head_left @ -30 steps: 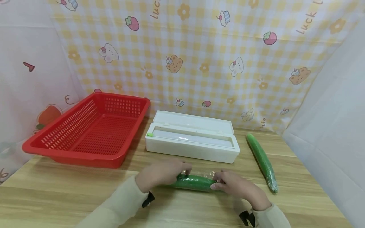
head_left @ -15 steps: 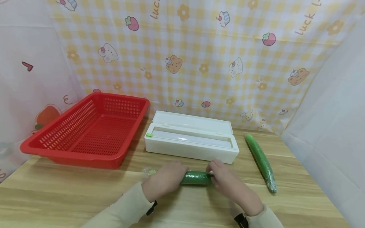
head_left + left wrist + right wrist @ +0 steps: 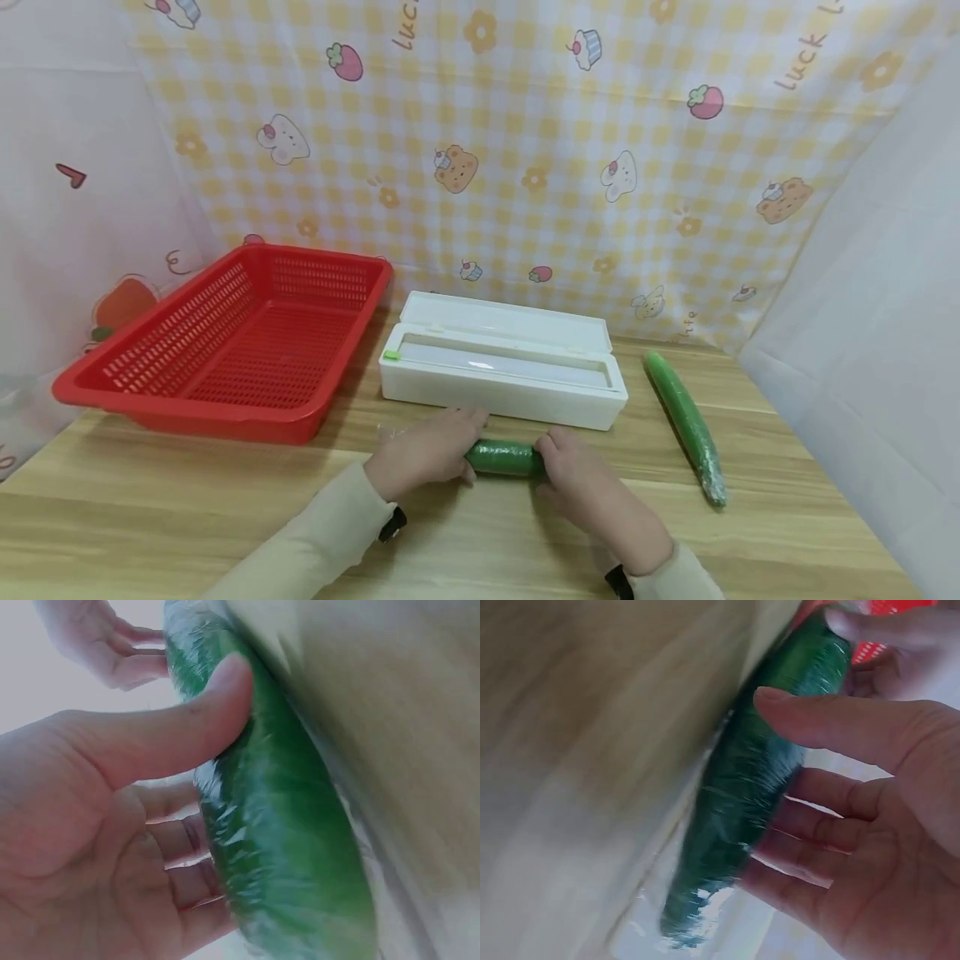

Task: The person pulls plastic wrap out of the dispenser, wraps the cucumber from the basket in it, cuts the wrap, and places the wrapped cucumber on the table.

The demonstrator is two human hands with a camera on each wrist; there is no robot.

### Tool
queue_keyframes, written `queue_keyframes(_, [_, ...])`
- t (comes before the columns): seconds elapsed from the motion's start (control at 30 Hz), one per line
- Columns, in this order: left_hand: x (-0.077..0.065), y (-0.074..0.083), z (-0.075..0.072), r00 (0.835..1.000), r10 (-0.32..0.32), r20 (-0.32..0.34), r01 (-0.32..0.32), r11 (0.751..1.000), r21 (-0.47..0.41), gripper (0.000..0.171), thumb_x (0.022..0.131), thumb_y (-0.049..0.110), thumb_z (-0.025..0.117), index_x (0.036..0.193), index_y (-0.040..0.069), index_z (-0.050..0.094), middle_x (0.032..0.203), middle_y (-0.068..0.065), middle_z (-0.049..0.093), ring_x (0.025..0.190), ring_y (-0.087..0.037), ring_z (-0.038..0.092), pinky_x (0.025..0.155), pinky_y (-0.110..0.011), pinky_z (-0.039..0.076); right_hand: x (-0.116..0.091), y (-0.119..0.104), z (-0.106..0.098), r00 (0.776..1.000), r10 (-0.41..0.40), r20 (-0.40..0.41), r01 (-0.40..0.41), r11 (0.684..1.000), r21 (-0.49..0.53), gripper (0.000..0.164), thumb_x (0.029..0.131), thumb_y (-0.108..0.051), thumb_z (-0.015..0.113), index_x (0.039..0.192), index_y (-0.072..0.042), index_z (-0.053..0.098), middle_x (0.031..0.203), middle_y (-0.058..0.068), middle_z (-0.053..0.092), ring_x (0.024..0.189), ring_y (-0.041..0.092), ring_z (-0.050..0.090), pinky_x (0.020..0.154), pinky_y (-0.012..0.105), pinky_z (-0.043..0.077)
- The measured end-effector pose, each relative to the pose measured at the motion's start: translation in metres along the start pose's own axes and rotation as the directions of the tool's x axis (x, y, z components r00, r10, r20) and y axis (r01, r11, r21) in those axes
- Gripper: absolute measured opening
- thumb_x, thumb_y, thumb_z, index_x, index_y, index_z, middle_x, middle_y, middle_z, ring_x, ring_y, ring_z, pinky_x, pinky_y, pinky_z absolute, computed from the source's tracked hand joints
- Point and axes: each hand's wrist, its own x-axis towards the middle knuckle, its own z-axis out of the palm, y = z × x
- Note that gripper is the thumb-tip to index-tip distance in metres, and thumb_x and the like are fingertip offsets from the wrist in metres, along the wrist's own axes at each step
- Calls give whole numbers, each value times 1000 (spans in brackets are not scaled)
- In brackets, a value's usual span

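Observation:
A cucumber (image 3: 504, 458) in clear cling film lies crosswise on the wooden table, in front of the white box. My left hand (image 3: 423, 450) grips its left part, with the thumb (image 3: 225, 682) on the near side and the fingers round the far side. On the right part, my right hand (image 3: 592, 492) holds it the same way; in the right wrist view the wrapped cucumber (image 3: 731, 802) tapers to an end with bunched, shiny film. A bit of loose film (image 3: 387, 432) shows behind the left hand. Both hands hide the cucumber's ends in the head view.
Behind the hands stands a white cling film dispenser (image 3: 495, 400), lid raised, with a green slider (image 3: 392, 356). A second film-wrapped cucumber (image 3: 686, 421) lies to the right. A red perforated basket (image 3: 202, 411) is at the left. A patterned curtain (image 3: 540, 125) closes off the back.
The cucumber has moved slightly away from me towards the dispenser, and my hands have drawn closer together on it. The film that stuck up behind it no longer shows.

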Motion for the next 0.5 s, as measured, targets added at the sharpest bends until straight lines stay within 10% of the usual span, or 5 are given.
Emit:
queue_keyframes(0.2, [3, -3, 1, 996, -60, -59, 62, 997, 37, 30, 82, 30, 70, 100, 11, 57, 88, 1, 60, 82, -15, 53, 81, -34, 45, 3, 9, 8, 995, 76, 58, -81, 993, 87, 37, 82, 0, 65, 116, 6, 52, 112, 20, 59, 107, 33, 57, 90, 43, 48])
queue_keyframes(0.5, [3, -1, 2, 988, 15, -152, 17, 978, 208, 27, 85, 29, 67, 101, 7, 65, 90, -1, 58, 82, -15, 51, 74, -27, 47, 4, 24, 8, 991, 64, 116, -85, 978, 189, 45, 88, 3, 57, 131, 6, 44, 132, 26, 49, 123, 39, 48, 100, 48, 39])
